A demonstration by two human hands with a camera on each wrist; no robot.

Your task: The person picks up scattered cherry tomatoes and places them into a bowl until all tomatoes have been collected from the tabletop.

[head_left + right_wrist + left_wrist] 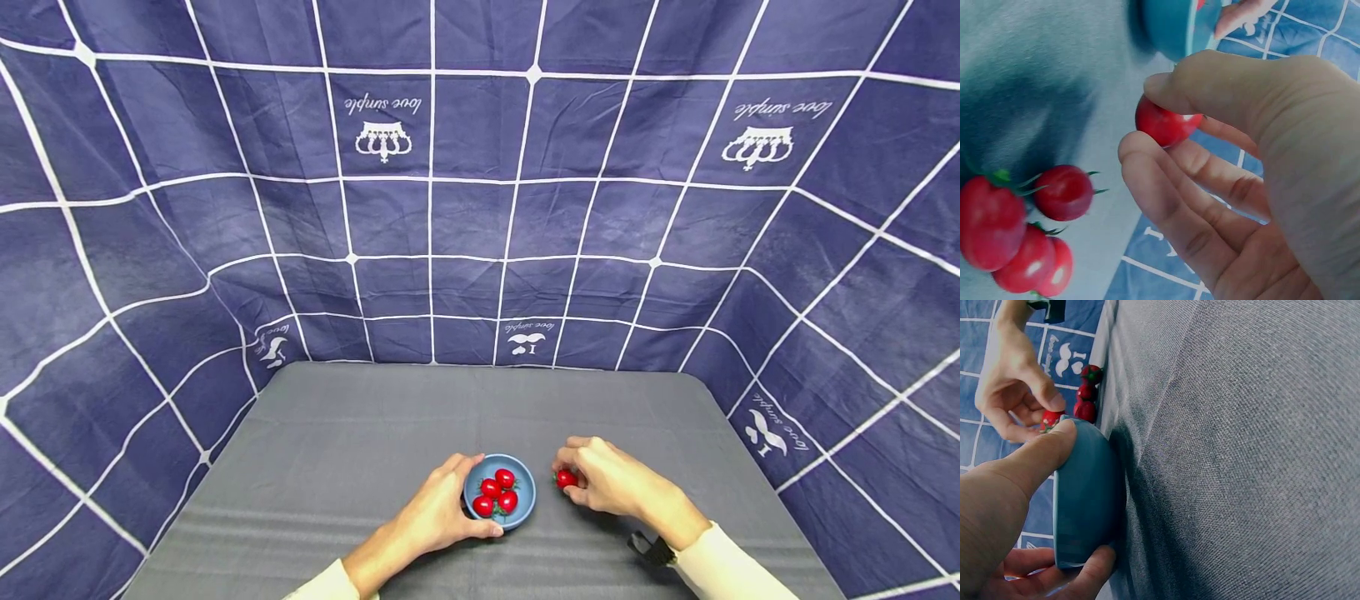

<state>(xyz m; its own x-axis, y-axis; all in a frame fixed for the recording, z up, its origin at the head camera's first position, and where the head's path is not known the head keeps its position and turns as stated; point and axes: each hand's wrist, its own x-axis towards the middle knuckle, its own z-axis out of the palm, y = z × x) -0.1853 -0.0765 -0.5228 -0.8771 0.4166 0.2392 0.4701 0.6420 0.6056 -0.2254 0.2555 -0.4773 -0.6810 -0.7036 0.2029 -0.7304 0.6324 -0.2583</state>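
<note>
A small blue bowl (529, 510) stands on the grey cloth with several red cherry tomatoes (504, 478) inside, some with green stems. My left hand (444, 510) grips the bowl from its left side, thumb at the near rim and fingers round the far side. To the right of the bowl, my right hand (617, 478) pinches one cherry tomato (1166, 124) between thumb and fingers, apart from the rim. In the right wrist view several more cherry tomatoes (992, 222) lie on the cloth beside that hand; the head view hides them behind the hand and wrist.
Grey cloth (360, 433) covers the tabletop, with creases near the front. Behind and along both sides hangs a blue curtain (472, 217) with white grid lines. A black band (651, 548) is on the right wrist.
</note>
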